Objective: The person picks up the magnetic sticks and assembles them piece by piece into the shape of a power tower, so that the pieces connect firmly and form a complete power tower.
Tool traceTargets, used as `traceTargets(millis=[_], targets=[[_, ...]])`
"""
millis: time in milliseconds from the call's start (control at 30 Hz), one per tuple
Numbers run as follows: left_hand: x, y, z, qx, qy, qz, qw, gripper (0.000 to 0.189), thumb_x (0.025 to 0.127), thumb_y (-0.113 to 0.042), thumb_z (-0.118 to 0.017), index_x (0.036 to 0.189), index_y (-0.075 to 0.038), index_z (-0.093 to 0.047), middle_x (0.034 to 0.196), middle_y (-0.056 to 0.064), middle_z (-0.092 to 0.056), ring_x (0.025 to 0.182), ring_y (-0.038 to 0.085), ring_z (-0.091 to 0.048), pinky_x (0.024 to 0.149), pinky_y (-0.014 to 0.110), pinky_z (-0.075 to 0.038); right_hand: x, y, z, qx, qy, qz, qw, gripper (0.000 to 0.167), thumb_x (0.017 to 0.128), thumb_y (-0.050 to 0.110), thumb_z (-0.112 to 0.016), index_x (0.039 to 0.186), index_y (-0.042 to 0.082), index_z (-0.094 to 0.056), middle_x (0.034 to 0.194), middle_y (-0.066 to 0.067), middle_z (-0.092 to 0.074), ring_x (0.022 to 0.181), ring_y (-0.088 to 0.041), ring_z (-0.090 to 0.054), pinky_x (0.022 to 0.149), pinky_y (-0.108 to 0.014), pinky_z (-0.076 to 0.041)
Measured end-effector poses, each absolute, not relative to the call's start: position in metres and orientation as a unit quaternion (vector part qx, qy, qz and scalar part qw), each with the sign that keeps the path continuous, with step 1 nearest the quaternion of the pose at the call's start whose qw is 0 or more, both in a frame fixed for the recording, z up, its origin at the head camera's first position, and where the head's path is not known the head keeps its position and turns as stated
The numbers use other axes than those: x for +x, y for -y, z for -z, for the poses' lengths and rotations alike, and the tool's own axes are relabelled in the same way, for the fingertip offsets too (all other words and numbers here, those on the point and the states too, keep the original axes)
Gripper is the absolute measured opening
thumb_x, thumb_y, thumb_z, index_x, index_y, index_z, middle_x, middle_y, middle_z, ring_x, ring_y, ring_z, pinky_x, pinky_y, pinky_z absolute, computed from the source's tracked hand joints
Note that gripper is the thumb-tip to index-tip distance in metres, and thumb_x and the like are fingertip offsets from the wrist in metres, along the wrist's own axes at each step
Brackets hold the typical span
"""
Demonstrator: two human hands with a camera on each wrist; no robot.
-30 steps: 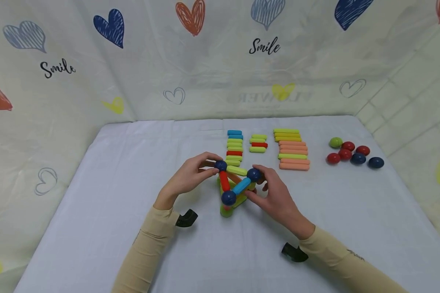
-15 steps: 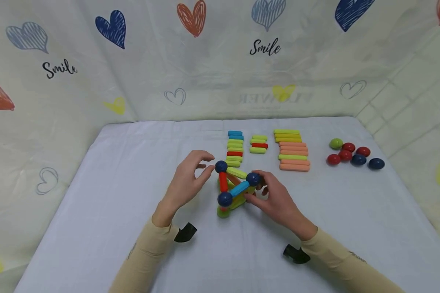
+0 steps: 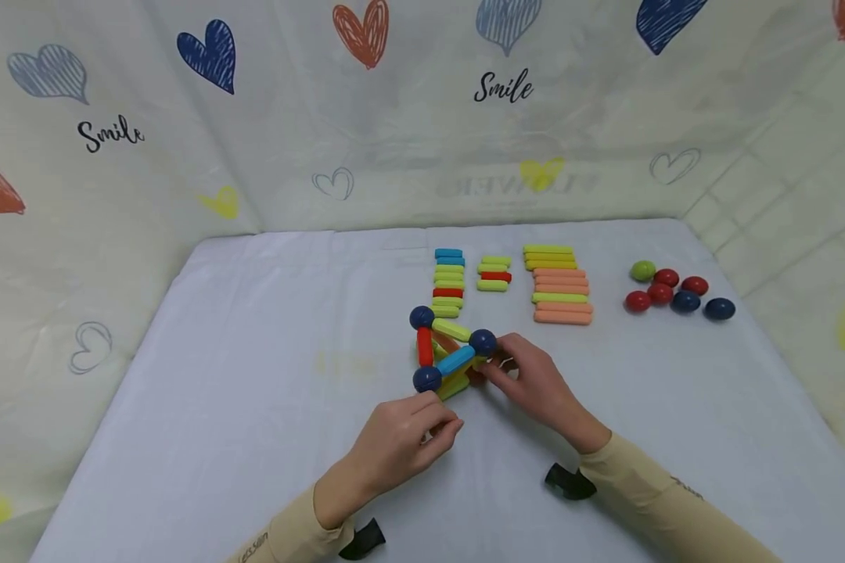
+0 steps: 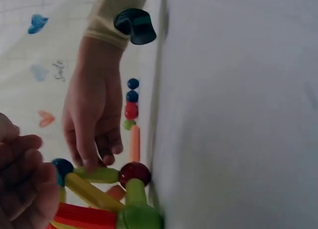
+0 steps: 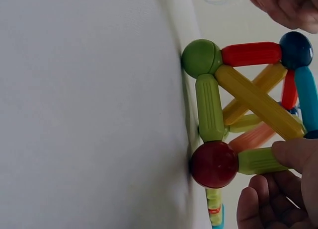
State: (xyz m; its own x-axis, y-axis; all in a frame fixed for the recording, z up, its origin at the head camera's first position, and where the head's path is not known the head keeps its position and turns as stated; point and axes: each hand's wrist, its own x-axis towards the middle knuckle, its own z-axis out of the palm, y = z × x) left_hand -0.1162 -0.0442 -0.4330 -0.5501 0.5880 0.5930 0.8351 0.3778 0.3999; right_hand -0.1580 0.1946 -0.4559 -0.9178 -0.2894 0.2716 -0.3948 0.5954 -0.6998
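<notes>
A frame of magnetic sticks and balls stands on the table before me. Three navy balls (image 3: 427, 378) form its top corners, joined by a red stick (image 3: 425, 346), a blue stick (image 3: 457, 360) and a light green stick (image 3: 452, 330). Lower down, a green ball (image 5: 201, 57) and a dark red ball (image 5: 214, 164) touch the cloth, with yellow sticks (image 5: 259, 101) slanting across the sides. My right hand (image 3: 538, 387) pinches an upright light green stick (image 5: 261, 161) between thumb and fingers. My left hand (image 3: 408, 438), loosely curled and holding nothing, hovers in front of the nearest navy ball.
Behind the frame lie rows of short sticks (image 3: 448, 281) in blue, green and red. Longer yellow and orange sticks (image 3: 562, 285) sit right of them. Several loose balls (image 3: 660, 294) are grouped at the right. A printed cloth hangs behind the table (image 3: 253, 352).
My left hand has let go of the far-left navy ball and come toward me, to the front of the frame. My right hand stays at the right corner, slightly lower.
</notes>
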Motion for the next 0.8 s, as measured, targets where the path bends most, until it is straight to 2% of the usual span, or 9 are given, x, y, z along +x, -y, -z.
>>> traceTargets(millis=[100,167,233,300,400,567,667,800], targets=[[-0.124,0.054,0.447,-0.418,0.802,0.373,0.21,0.014,0.089,-0.016,-0.071,0.078,-0.012,-0.063,0.067,-0.005,-0.052,0.056,0.003,-0.046,0.052,0.004,-0.035,-0.157,-0.195,0.456,0.186,0.89,-0.412,0.059,0.024,0.087,0.005,-0.073,0.108,0.006,-0.062,0.097,-0.002,-0.062,0.085,-0.015,-0.061,0.074,-0.032,-0.058],[-0.131,0.062,0.456,-0.391,0.801,0.405,0.205,0.019,0.087,-0.018,-0.073,0.081,-0.011,-0.057,0.07,-0.002,-0.05,0.06,0.007,-0.048,0.053,0.01,-0.041,-0.157,-0.194,0.457,0.183,0.89,-0.415,0.055,0.025,0.087,0.006,-0.073,0.109,0.006,-0.062,0.097,-0.002,-0.062,0.086,-0.014,-0.061,0.075,-0.032,-0.058],[-0.138,0.067,0.465,-0.364,0.808,0.433,0.163,0.028,0.083,-0.019,-0.078,0.091,-0.01,-0.053,0.08,-0.001,-0.052,0.071,0.011,-0.054,0.062,0.018,-0.049,-0.157,-0.194,0.456,0.183,0.889,-0.416,0.054,0.025,0.088,0.006,-0.073,0.109,0.006,-0.062,0.097,-0.002,-0.062,0.085,-0.015,-0.06,0.075,-0.032,-0.058],[-0.144,0.07,0.471,-0.342,0.819,0.451,0.097,0.042,0.078,-0.02,-0.082,0.103,-0.009,-0.05,0.093,0.0,-0.055,0.085,0.014,-0.057,0.073,0.027,-0.054,-0.157,-0.194,0.456,0.184,0.889,-0.417,0.052,0.025,0.088,0.006,-0.073,0.11,0.006,-0.061,0.098,-0.002,-0.062,0.086,-0.015,-0.06,0.075,-0.032,-0.058],[-0.154,0.072,0.475,-0.333,0.817,0.47,0.007,0.053,0.077,-0.017,-0.083,0.116,-0.007,-0.048,0.108,0.0,-0.058,0.099,0.013,-0.058,0.086,0.032,-0.054,-0.157,-0.194,0.456,0.181,0.89,-0.416,0.048,0.025,0.088,0.006,-0.073,0.11,0.006,-0.061,0.097,-0.003,-0.062,0.085,-0.015,-0.06,0.075,-0.032,-0.058],[-0.168,0.076,0.474,-0.316,0.81,0.487,-0.087,0.051,0.081,-0.012,-0.08,0.122,-0.004,-0.051,0.115,0.005,-0.062,0.102,0.016,-0.059,0.089,0.031,-0.053,-0.157,-0.193,0.456,0.169,0.895,-0.411,0.037,0.024,0.087,0.007,-0.073,0.108,0.006,-0.061,0.097,-0.003,-0.062,0.085,-0.016,-0.06,0.076,-0.033,-0.058],[-0.172,0.081,0.473,-0.282,0.801,0.511,-0.137,0.052,0.082,-0.014,-0.08,0.125,-0.006,-0.052,0.119,0.004,-0.061,0.103,0.018,-0.059,0.09,0.032,-0.053,-0.157,-0.194,0.455,0.164,0.896,-0.411,0.03,0.024,0.088,0.008,-0.073,0.108,0.006,-0.061,0.097,-0.003,-0.063,0.086,-0.016,-0.06,0.076,-0.033,-0.058],[-0.173,0.082,0.476,-0.266,0.798,0.519,-0.153,0.051,0.083,-0.014,-0.079,0.125,-0.005,-0.054,0.11,0.004,-0.061,0.096,0.02,-0.058,0.082,0.03,-0.054,-0.157,-0.194,0.455,0.158,0.898,-0.411,0.027,0.025,0.088,0.01,-0.073,0.109,0.005,-0.061,0.098,-0.003,-0.063,0.087,-0.017,-0.06,0.077,-0.034,-0.058]])
